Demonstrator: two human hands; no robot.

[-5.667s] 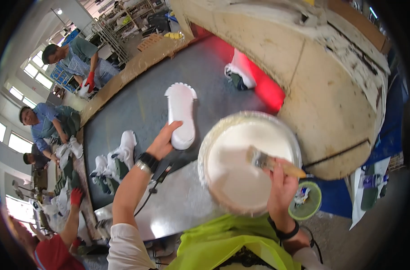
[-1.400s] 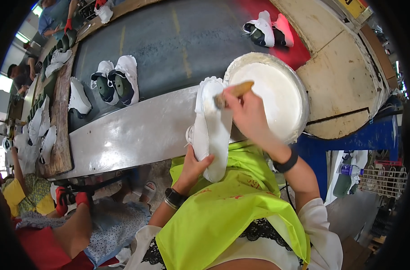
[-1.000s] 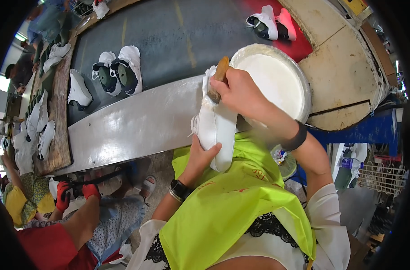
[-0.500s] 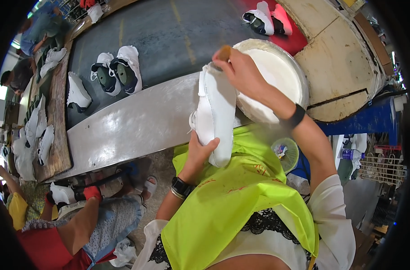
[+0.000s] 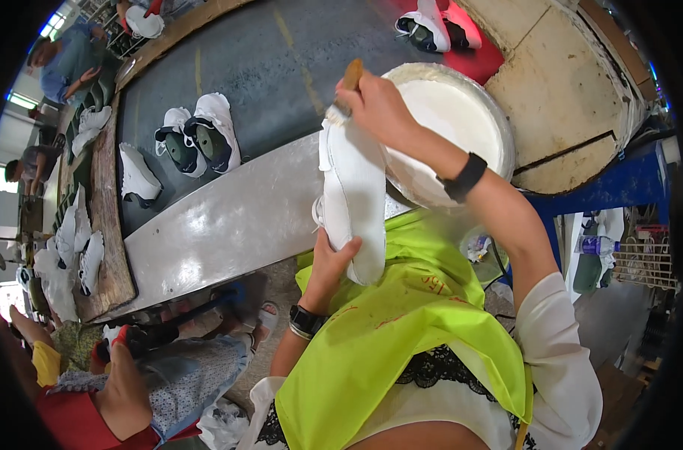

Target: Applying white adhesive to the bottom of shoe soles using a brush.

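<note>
My left hand (image 5: 332, 266) is closed round one end of a white shoe (image 5: 354, 195), which I hold with its sole turned up. My right hand (image 5: 379, 109) grips a brush (image 5: 352, 76) by its wooden handle. The bristles touch the far end of the shoe, by the edge of the sole. Just right of the shoe stands a large round tub (image 5: 499, 135) of white liquid; my right forearm passes over its near part.
White shoes (image 5: 212, 133) stand on a dark conveyor belt (image 5: 251, 67) with a metal edge (image 5: 206, 217). Another pair (image 5: 430, 28) lies at the far right by a red surface. A worker in red gloves (image 5: 116, 341) is at lower left. A bottle (image 5: 598, 245) stands right.
The brush has moved slightly left, its handle now more upright and its bristles on the sole's far edge. The shoe has shifted a little left.
</note>
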